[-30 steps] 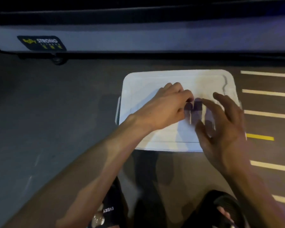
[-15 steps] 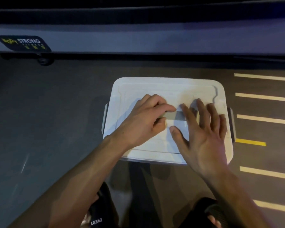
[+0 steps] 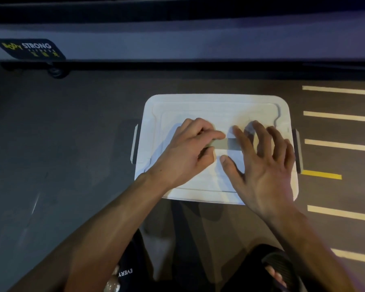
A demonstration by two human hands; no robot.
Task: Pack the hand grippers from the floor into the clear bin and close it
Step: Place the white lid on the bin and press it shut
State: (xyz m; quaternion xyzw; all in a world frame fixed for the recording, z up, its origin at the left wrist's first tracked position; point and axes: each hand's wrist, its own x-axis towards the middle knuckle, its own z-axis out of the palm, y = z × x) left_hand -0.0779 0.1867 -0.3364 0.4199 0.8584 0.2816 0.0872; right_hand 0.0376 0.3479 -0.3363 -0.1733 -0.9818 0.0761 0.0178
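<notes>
Running across the top of the frame, a pale machine rail (image 3: 198,42) carries a dark label (image 3: 29,49) at the upper left, with a small wheel (image 3: 56,72) under it. Below that, grey floor (image 3: 51,144) fills the whole left side, bare from the rail down to the lower edge, and gives wide open room on that side of the bin.

At the centre sits the bin, its white lid (image 3: 198,104) on top and lying flat. The lid's rounded corners and raised inner border show along the far edge; the near edge shows between the two wrists. A dark latch (image 3: 135,144) stands at the lid's left edge and another (image 3: 297,148) at its right edge. The grippers are out of sight; the lid hides whatever is in the bin.

On the lid's left half, the left hand (image 3: 185,150) has its fingers curled, forefinger and thumb pinching the end of a grey strip (image 3: 226,144) that lies across the lid's middle. Just right of it, the right hand (image 3: 261,163) spreads open with fingers apart, tips pressing on the lid and on the strip's other end.

Right of the bin, pale floor stripes (image 3: 339,116) run to the frame's right edge, with one yellow stripe (image 3: 322,174) close to the lid's near-right corner. At the bottom, dark shorts (image 3: 131,268) and a sandalled foot (image 3: 276,272) sit close below the bin.
</notes>
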